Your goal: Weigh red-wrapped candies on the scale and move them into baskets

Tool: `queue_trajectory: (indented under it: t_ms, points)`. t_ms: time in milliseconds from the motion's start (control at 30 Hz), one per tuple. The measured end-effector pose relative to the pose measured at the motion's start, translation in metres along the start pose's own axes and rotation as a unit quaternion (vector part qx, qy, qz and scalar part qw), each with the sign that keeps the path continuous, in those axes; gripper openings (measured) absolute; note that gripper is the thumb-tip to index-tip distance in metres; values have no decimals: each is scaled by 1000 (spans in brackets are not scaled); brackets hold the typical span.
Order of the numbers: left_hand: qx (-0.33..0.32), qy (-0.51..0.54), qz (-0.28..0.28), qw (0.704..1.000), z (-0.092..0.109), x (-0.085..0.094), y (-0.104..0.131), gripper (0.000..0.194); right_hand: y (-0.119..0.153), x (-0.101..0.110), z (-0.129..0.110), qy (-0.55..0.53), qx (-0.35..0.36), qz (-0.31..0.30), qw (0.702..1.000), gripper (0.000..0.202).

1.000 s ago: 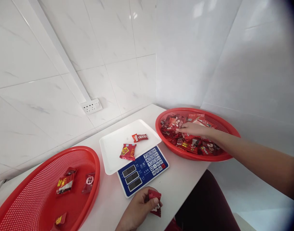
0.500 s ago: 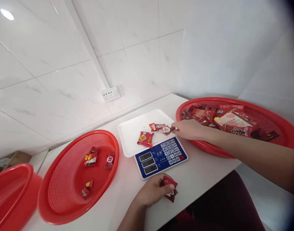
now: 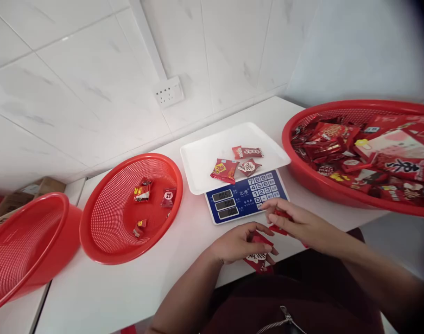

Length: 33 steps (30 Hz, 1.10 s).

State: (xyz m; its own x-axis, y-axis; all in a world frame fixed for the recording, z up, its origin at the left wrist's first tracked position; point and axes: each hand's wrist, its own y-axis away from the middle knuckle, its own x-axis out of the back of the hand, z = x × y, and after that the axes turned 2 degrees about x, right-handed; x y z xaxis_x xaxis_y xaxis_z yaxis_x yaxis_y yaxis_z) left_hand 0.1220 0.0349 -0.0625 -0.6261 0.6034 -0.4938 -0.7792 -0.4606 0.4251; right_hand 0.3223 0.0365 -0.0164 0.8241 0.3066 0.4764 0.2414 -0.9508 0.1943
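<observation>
My left hand [image 3: 244, 243] is closed on a red packet with white print [image 3: 257, 255], in front of the scale. Just right of it, my right hand [image 3: 291, 222] holds a small red packet [image 3: 280, 223] with its fingers bent, by the keypad's lower corner. On the white tray [image 3: 201, 160] of the blue scale [image 3: 244, 197] lie a red and yellow packet [image 3: 224, 170], a narrow red packet [image 3: 248, 152] and a small dark red packet [image 3: 249, 167]. The fingers partly cover both held packets.
A large red basket [image 3: 290, 139] full of red packets stands at the right. Left of the scale, another red basket [image 3: 90, 218] holds several small packets. A third red basket [image 3: 64, 218] and a cardboard box [image 3: 50, 186] are at the far left.
The small dark red packet has left my right hand and lies on the tray. My right hand has come back beside my left, holding another packet. The view has shifted.
</observation>
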Motion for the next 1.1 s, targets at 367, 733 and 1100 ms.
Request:
queue_trajectory:
  t_ms: [367,733,1100]
  points:
    - [-35,-36,38,998,1,0,-2,53,0,-43,-1,-5,47,-27,999,41]
    - [-45,21,85,995,2,3,-1,49,-31,-2,-25,27,97,111,989,28]
    - [-54,13,81,995,3,7,1,49,-67,25,-59,-39,58,228,971,35]
